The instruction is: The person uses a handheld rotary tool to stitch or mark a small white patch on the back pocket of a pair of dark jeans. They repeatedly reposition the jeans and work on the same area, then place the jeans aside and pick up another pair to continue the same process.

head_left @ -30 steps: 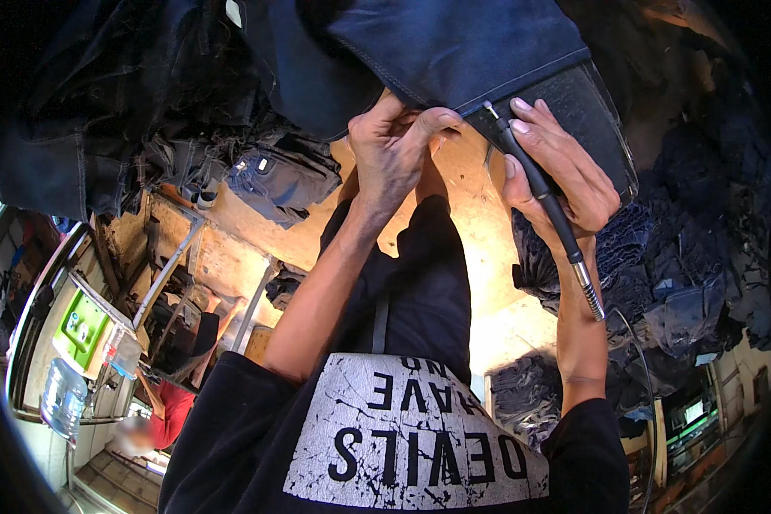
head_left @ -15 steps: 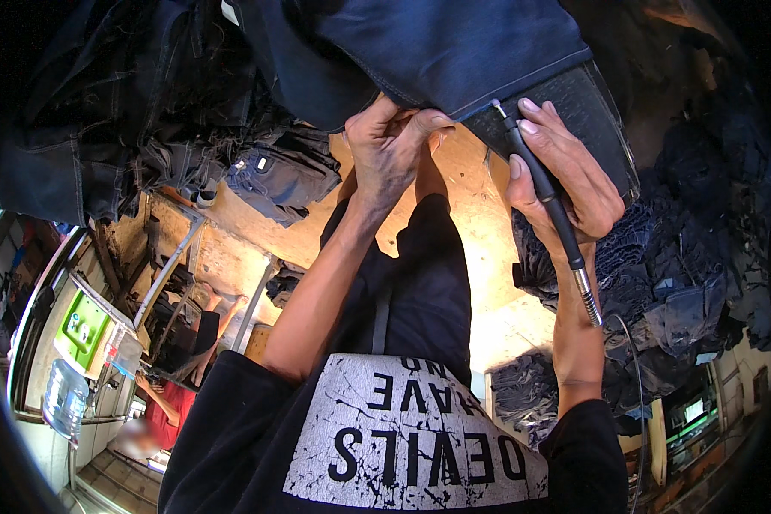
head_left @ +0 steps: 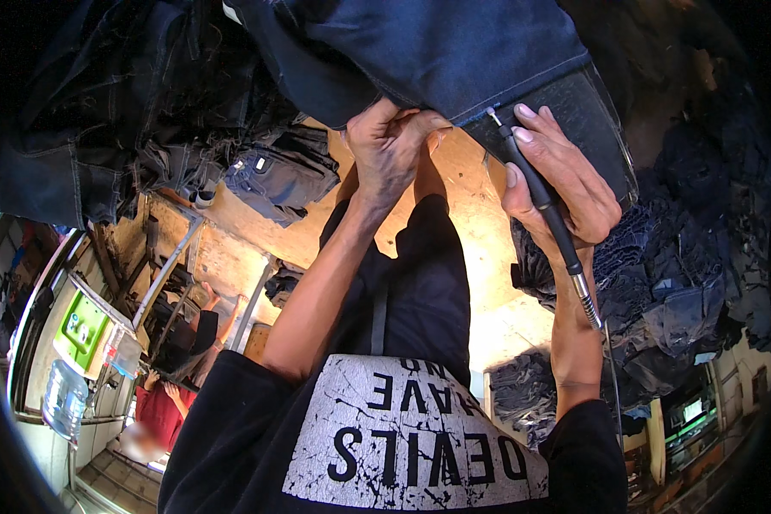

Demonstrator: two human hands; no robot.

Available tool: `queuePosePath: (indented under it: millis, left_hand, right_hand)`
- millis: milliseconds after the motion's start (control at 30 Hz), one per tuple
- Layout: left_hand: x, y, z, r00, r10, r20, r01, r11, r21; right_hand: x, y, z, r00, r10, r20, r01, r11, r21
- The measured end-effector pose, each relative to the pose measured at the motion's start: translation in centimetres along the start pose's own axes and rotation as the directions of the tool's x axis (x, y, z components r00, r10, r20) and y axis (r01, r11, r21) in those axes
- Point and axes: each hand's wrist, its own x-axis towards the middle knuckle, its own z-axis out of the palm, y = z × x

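A dark blue denim trouser leg [head_left: 454,51] is spread at the top of the view, with its stitched hem toward me. Part of a dark flat board [head_left: 578,103] shows from under the hem on the right. My left hand [head_left: 385,150] is closed on the hem's left part, thumb and fingers pinching the cloth. In my right hand [head_left: 570,176] is a black pen-shaped rotary tool [head_left: 546,204], gripped between thumb and fingers. Its small pale tip lies at the hem's edge; whether it touches the cloth I cannot tell. A thin cable hangs from its spring end.
Dark garments [head_left: 128,111] are heaped at the left, with a folded pair of jeans [head_left: 274,176] beside them. More dark clothes [head_left: 660,248] are piled at the right. Lower left are a green tray [head_left: 84,330], a water bottle [head_left: 65,398] and a person in red [head_left: 158,415].
The tool's tip has shifted slightly left and toward me along the hem. Its cable has swung left. My left hand stays nearly still; the person in red has moved their arms.
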Motion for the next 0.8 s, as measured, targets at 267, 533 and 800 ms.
queuePosePath:
  millis: [267,533,800]
  left_hand:
    - [-0.1,0.0,-0.1,1.000,-0.025,0.019,0.025,0.999,0.021]
    - [-0.1,-1.5,-0.1,1.000,0.017,0.000,-0.017,1.000,-0.006]
    - [-0.1,-2.2,-0.1,0.999,0.023,0.027,-0.025,0.997,0.079]
  right_hand:
    - [-0.3,0.1,0.0,0.999,0.020,-0.037,-0.021,0.999,-0.028]
    - [-0.4,0.3,0.0,0.999,0.014,-0.051,-0.014,1.000,-0.003]
    - [-0.5,0.4,-0.1,1.000,0.004,-0.019,-0.004,1.000,-0.004]
